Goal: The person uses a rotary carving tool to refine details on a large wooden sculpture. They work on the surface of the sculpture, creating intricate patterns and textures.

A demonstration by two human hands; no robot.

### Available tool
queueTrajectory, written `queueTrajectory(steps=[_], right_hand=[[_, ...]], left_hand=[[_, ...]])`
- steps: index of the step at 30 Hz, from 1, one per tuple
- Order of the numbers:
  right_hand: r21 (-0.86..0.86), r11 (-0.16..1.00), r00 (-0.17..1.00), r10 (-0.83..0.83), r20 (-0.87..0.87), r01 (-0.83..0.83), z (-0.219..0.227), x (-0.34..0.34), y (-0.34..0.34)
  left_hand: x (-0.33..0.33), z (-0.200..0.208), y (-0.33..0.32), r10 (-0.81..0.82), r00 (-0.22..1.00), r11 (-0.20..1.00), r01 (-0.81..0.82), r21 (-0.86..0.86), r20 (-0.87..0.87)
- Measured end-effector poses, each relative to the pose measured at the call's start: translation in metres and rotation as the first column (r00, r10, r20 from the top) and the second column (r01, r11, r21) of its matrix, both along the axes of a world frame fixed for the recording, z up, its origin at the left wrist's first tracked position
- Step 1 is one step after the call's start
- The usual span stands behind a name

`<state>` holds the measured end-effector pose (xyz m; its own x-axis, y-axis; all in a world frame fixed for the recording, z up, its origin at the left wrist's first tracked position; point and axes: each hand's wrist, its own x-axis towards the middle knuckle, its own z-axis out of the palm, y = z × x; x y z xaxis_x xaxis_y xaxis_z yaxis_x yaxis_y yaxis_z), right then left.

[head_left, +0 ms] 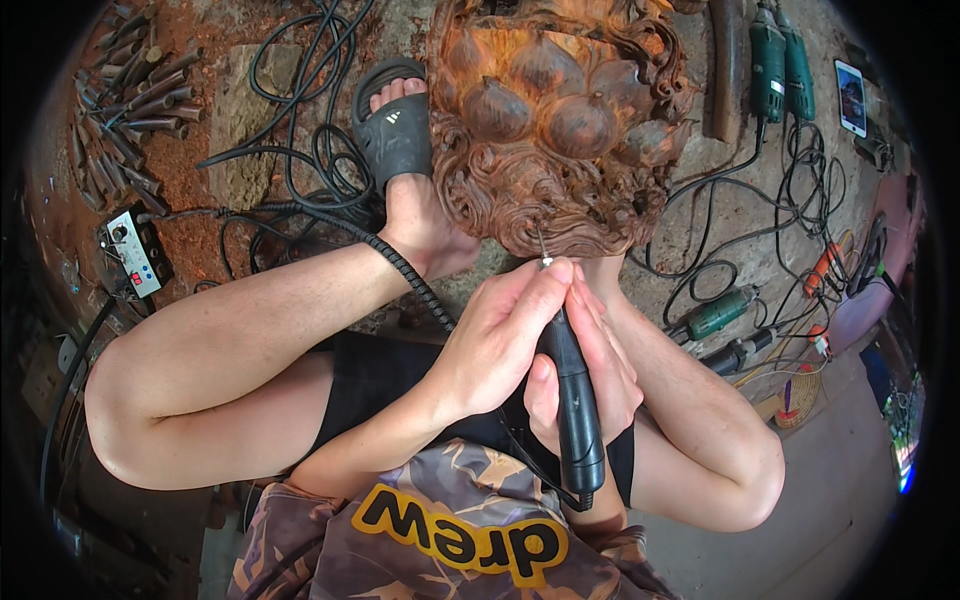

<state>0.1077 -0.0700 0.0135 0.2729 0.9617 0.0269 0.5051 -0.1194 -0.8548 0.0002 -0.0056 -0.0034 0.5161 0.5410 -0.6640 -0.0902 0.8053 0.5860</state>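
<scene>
Both of my hands are closed around a black rotary carving handpiece (577, 410), which slants up and away from my lap. My left hand (500, 335) grips near its front end, thumb close to the metal collar. My right hand (612, 375) wraps the body from the other side, its fingertips meeting the left ones. A thin bit (542, 242) sticks out of the tip and reaches the near edge of a brown wood carving (545, 185). That carving has swirling curls at the near end and several rounded, fruit-like bulges farther off. Whether the bit touches the wood, I cannot tell.
My bent legs flank the work; a dark sandal (395, 130) is beside it. At left are a control box (133, 250), coiled black cables (330, 165) and a heap of carving tools (140, 100). Green power tools (768, 70), a phone (851, 97) and tangled cords lie right.
</scene>
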Motion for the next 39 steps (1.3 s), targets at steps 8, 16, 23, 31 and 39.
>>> queueTrajectory(steps=[8, 16, 23, 31, 39], right_hand=[[-0.003, 1.0, 1.0, 0.01, 0.025, -0.009, 0.0, 0.002, 0.002], [-0.098, 0.995, 0.996, 0.016, -0.088, -0.025, 0.004, 0.008, -0.002], [-0.116, 0.993, 0.996, 0.016, -0.086, -0.026, 0.005, 0.01, 0.002], [-0.116, 0.993, 0.998, 0.021, -0.066, -0.028, 0.008, 0.011, 0.004], [-0.008, 1.0, 0.994, 0.027, -0.108, -0.029, 0.0, 0.015, 0.006]], left_hand=[[0.001, 0.001, 0.001, 0.024, 1.0, 1.0, -0.024, -0.017, 0.004], [0.002, 0.0, -0.001, 0.027, 0.999, 0.999, -0.027, -0.023, 0.022], [0.002, -0.003, -0.001, 0.035, 0.999, 0.997, -0.033, -0.071, 0.032], [0.004, 0.001, 0.001, 0.034, 0.999, 0.992, -0.03, -0.123, 0.033], [0.003, -0.001, -0.002, 0.027, 1.0, 0.996, -0.026, -0.082, 0.009]])
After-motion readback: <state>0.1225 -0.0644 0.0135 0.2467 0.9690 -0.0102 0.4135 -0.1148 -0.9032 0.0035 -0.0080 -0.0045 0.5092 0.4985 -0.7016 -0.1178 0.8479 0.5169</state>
